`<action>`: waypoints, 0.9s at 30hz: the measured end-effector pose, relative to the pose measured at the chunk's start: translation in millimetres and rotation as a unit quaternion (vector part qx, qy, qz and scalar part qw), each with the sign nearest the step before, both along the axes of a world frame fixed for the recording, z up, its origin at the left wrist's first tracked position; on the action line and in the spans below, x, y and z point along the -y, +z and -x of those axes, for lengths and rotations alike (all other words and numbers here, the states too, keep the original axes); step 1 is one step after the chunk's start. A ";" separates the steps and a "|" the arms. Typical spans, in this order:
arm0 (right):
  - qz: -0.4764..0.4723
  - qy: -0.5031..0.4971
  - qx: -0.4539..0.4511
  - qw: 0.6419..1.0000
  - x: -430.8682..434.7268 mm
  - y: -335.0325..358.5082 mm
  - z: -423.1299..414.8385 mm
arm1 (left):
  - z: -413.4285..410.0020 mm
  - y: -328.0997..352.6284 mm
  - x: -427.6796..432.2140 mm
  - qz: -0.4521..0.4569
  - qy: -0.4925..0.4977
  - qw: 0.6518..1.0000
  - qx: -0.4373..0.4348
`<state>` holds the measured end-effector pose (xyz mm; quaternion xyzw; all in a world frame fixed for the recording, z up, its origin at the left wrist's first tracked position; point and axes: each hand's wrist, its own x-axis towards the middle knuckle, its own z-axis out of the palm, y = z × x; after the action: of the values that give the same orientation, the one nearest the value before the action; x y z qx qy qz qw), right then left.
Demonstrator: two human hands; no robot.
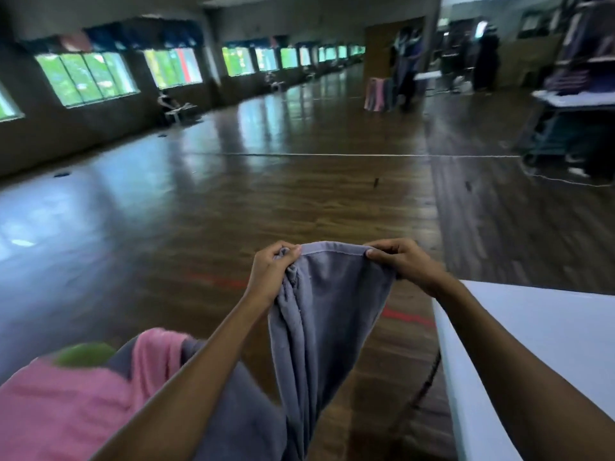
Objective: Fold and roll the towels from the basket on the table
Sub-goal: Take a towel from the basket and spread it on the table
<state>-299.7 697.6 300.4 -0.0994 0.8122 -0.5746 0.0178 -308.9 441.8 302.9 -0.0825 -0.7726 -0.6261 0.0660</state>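
Note:
A grey-lilac towel (pixel 326 311) hangs in the air in front of me, held up by its top hem. My left hand (pixel 269 271) grips a bunched corner of the hem. My right hand (pixel 402 261) pinches the hem further right, so the edge is stretched between the two hands. The rest of the towel drops down in folds toward the bottom of the view. At lower left lies a heap of pink towels (pixel 66 410) with a grey one among them and a bit of green basket rim (pixel 86 352) showing.
The white table (pixel 549 344) stands to my right, its left edge running under my right forearm. Dark wooden floor (pixel 299 194) stretches ahead. Far right stands another table with stacked towels (pixel 572 94); people are far off along the windows.

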 end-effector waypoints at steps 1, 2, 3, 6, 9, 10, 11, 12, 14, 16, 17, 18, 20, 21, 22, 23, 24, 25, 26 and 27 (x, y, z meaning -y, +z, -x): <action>-0.011 -0.016 -0.003 1.000 -21.9 0.1 14.7 | 22.6 1.6 -21.3 0.002 -0.012 1.000 0.001; -0.026 -0.030 -0.004 0.999 -43.5 0.3 30.5 | 45.9 3.6 -42.3 0.005 -0.022 1.000 -0.003; -0.041 -0.043 0.000 0.998 -66.5 -0.3 47.0 | 70.0 4.7 -63.4 0.011 -0.030 0.999 -0.007; -0.054 -0.070 0.016 0.996 -136.7 -4.6 97.3 | 138.7 8.2 -124.8 0.027 -0.049 0.998 -0.012; -0.065 -0.085 0.038 0.994 -199.0 -1.6 143.0 | 196.7 14.3 -183.4 0.044 -0.063 0.997 -0.022; -0.087 -0.095 0.039 0.991 -217.9 -0.8 157.0 | 213.7 15.6 -201.7 0.050 -0.071 0.996 -0.026; -0.114 -0.108 0.041 0.987 -235.3 -0.5 170.0 | 229.7 15.9 -219.5 0.055 -0.082 0.995 -0.028; -0.139 -0.125 0.041 0.982 -251.3 0.1 183.2 | 245.1 16.1 -237.2 0.061 -0.091 0.993 -0.031; -0.170 -0.181 0.034 0.968 -282.2 0.7 207.1 | 277.0 14.1 -271.0 0.080 -0.107 0.990 -0.038; -0.172 -0.241 0.018 0.955 -308.6 5.2 227.3 | 309.2 13.9 -304.1 0.090 -0.120 0.988 -0.042; -0.166 -0.265 0.011 0.950 -321.0 8.0 237.1 | 324.0 15.2 -321.0 0.092 -0.126 0.987 -0.044; -0.156 -0.291 0.005 0.944 -333.7 9.9 247.4 | 338.7 17.0 -337.7 0.094 -0.133 0.985 -0.049; -0.120 -0.347 -0.003 0.930 -359.4 15.5 268.5 | 368.0 21.6 -371.5 0.094 -0.147 0.982 -0.066; -0.091 -0.373 -0.006 0.923 -372.5 18.1 278.4 | 383.0 22.5 -388.3 0.093 -0.149 0.981 -0.078; -0.072 -0.393 -0.011 0.917 -385.6 20.6 287.8 | 396.6 23.9 -404.9 0.092 -0.150 0.980 -0.087; -0.072 -0.408 -0.016 0.910 -399.3 23.3 296.8 | 410.1 24.4 -421.6 0.087 -0.155 0.979 -0.096; -0.084 -0.421 -0.020 0.903 -412.9 24.9 304.5 | 422.6 24.5 -439.0 0.086 -0.164 0.977 -0.100; -0.094 -0.436 -0.025 0.894 -425.7 25.7 309.5 | 433.6 23.1 -455.2 0.090 -0.175 0.975 -0.107; -0.101 -0.454 -0.031 0.885 -438.4 26.4 313.6 | 441.1 23.4 -470.1 0.094 -0.185 0.971 -0.115; -0.107 -0.472 -0.036 0.875 -452.1 26.1 316.3 | 450.6 22.4 -484.3 0.098 -0.193 0.969 -0.123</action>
<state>-616.0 1149.7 326.5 0.2771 0.8191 -0.4207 -0.2743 -759.5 926.1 325.3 -0.3123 -0.7857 -0.5332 0.0302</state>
